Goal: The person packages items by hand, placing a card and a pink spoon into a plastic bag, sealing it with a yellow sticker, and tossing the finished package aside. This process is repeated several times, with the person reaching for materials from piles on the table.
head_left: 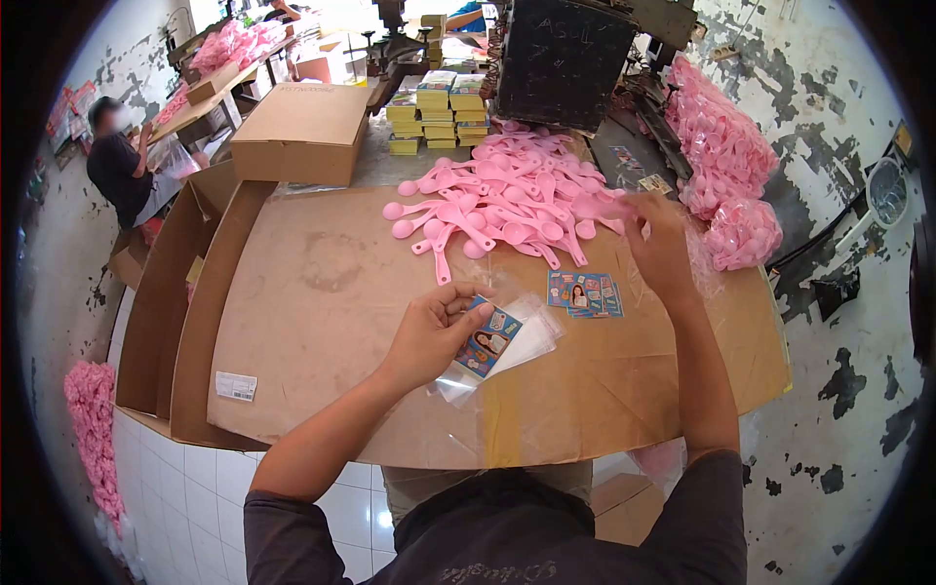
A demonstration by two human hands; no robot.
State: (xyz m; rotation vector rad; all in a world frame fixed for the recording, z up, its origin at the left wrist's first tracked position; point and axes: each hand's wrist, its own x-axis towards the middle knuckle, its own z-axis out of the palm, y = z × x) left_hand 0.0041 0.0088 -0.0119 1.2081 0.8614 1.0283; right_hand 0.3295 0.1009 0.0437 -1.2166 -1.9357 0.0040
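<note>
My left hand pinches a blue printed card showing a portrait and small pictures. Beneath that card, a fanned stack of clear plastic sleeves lies on the cardboard table cover. My right hand is at the right edge of a heap of pink plastic spoons. Its fingertips are closed at a pink spoon, which looks smeared by motion. Several more blue cards lie in a loose pile between my hands, just in front of the heap.
Stacks of small cards stand behind the spoons, beside a dark machine. A closed carton sits back left, near an open box. Bagged pink spoons are piled right. Another person is far left.
</note>
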